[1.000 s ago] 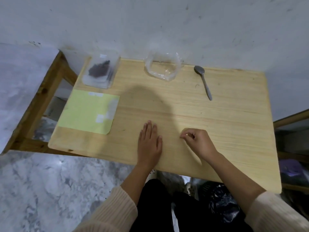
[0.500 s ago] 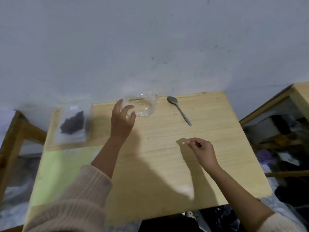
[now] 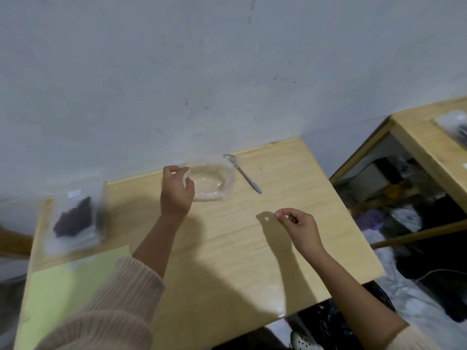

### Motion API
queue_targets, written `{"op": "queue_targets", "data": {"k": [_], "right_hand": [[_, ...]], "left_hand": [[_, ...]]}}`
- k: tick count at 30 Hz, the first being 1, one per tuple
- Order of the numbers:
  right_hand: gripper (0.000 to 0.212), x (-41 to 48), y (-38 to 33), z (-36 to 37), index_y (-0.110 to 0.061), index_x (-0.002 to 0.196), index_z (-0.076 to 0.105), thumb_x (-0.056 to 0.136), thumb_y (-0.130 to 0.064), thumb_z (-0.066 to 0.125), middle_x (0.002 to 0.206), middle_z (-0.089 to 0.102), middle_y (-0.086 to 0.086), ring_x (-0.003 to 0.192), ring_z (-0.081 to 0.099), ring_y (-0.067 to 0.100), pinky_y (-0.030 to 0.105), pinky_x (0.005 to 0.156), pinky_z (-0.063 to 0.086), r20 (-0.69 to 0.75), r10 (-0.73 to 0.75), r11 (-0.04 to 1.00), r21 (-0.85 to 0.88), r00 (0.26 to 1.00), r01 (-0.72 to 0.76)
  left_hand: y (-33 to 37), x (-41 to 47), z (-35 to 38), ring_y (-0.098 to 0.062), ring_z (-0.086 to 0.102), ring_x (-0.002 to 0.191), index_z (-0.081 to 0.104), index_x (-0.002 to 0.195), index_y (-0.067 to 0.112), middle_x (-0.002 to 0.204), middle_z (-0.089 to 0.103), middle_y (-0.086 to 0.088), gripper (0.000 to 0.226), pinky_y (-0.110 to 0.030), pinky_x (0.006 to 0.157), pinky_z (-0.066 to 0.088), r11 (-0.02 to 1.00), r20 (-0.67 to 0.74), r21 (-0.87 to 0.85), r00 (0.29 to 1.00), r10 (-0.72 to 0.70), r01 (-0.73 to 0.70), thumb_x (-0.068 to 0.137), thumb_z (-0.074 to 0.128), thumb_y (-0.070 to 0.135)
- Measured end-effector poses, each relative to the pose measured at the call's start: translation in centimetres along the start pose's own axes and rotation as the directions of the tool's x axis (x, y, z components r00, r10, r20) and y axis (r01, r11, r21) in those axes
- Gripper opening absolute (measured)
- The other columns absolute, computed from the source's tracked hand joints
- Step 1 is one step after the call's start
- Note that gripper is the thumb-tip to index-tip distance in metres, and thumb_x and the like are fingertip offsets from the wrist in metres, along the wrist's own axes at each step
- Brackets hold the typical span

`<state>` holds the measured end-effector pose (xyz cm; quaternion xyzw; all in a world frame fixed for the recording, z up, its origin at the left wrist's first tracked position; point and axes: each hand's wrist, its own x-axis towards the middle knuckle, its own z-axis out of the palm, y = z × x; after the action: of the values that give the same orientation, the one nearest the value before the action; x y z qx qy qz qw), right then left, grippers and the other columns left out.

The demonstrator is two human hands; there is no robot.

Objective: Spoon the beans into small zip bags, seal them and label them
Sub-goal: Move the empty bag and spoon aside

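Note:
A crumpled clear zip bag [image 3: 211,183] lies at the far edge of the wooden table [image 3: 290,178], by the wall. My left hand [image 3: 177,194] reaches to its left edge, thumb and fingers curled around the plastic. A metal spoon [image 3: 243,174] lies just right of the bag, bowl toward the wall. A clear bag of dark beans [image 3: 74,219] sits at the far left, blurred. My right hand [image 3: 298,226] hovers over the table's middle right, fingers curled with thumb and forefinger together; nothing shows between them.
A yellow-green label sheet [image 3: 65,286] lies at the near left under my left sleeve. A second wooden table [image 3: 424,145] stands to the right with a plastic packet [image 3: 453,126] on it. Dark clutter fills the floor gap between the tables.
My left hand left the near table edge, reached forward to the clear bag and closed on its left edge. The right hand stayed curled. The view tilted up and right.

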<state>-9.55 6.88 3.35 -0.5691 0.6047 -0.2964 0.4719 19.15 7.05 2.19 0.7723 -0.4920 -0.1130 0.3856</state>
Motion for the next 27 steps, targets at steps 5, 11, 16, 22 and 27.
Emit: {"op": "queue_targets", "data": {"k": [5, 11, 16, 22, 27], "right_hand": [[0.012, -1.2, 0.5, -5.1, -0.018, 0.075, 0.069, 0.086, -0.017, 0.065, 0.038, 0.035, -0.011, 0.039, 0.028, 0.006, 0.019, 0.045, 0.024, -0.041, -0.015, 1.0, 0.021, 0.999, 0.016], [0.015, -4.0, 3.1, -16.3, -0.013, 0.073, 0.067, 0.087, -0.019, 0.064, 0.051, 0.054, 0.001, 0.05, 0.044, 0.02, 0.02, 0.054, 0.034, -0.17, -0.035, 0.999, 0.027, 0.985, 0.04], [0.015, -7.2, 7.6, -26.8, -0.007, 0.075, 0.065, 0.087, -0.016, 0.063, 0.068, 0.059, 0.008, 0.062, 0.051, 0.016, 0.019, 0.057, 0.039, -0.311, 0.038, 0.999, 0.047, 0.95, -0.024], [0.018, -11.5, 15.4, -35.1, -0.005, 0.075, 0.064, 0.088, -0.018, 0.062, 0.055, 0.049, 0.003, 0.05, 0.04, 0.011, 0.026, 0.053, 0.032, -0.423, 0.154, 0.986, 0.013, 0.893, -0.163], [0.019, -14.6, 23.8, -36.5, -0.009, 0.074, 0.06, 0.09, -0.019, 0.06, 0.051, 0.044, -0.001, 0.048, 0.038, 0.012, 0.024, 0.05, 0.032, -0.447, 0.316, 0.942, 0.041, 0.837, -0.334]], "left_hand": [[8.5, -3.0, 2.8, -0.025, 0.055, 0.104, 0.062, 0.117, 0.009, 0.122, 0.044, -0.007, 0.029, -0.033, 0.091, 0.045, 0.998, 0.071, -0.058, 0.997, 0.022, -0.018, 0.09, 0.051, 0.01], [20.3, -7.6, 9.1, -0.024, 0.058, 0.092, 0.06, 0.119, 0.016, 0.124, 0.039, -0.001, 0.031, -0.036, 0.079, 0.049, 0.994, 0.201, -0.071, 0.975, 0.097, -0.084, 0.089, 0.053, 0.016], [29.7, -13.9, 15.8, -0.021, 0.057, 0.083, 0.058, 0.122, 0.017, 0.126, 0.036, 0.0, 0.033, -0.032, 0.075, 0.048, 0.972, 0.326, -0.125, 0.918, 0.227, -0.197, 0.089, 0.052, 0.018], [36.1, -23.2, 23.9, -0.025, 0.056, 0.086, 0.054, 0.122, 0.012, 0.124, 0.034, -0.005, 0.033, -0.037, 0.076, 0.048, 0.932, 0.527, -0.097, 0.776, 0.345, -0.348, 0.091, 0.048, 0.02], [33.4, -31.0, 29.7, -0.028, 0.056, 0.087, 0.053, 0.119, 0.005, 0.122, 0.032, -0.007, 0.03, -0.039, 0.078, 0.049, 0.927, 0.718, -0.01, 0.643, 0.267, -0.374, 0.094, 0.044, 0.019]]}}
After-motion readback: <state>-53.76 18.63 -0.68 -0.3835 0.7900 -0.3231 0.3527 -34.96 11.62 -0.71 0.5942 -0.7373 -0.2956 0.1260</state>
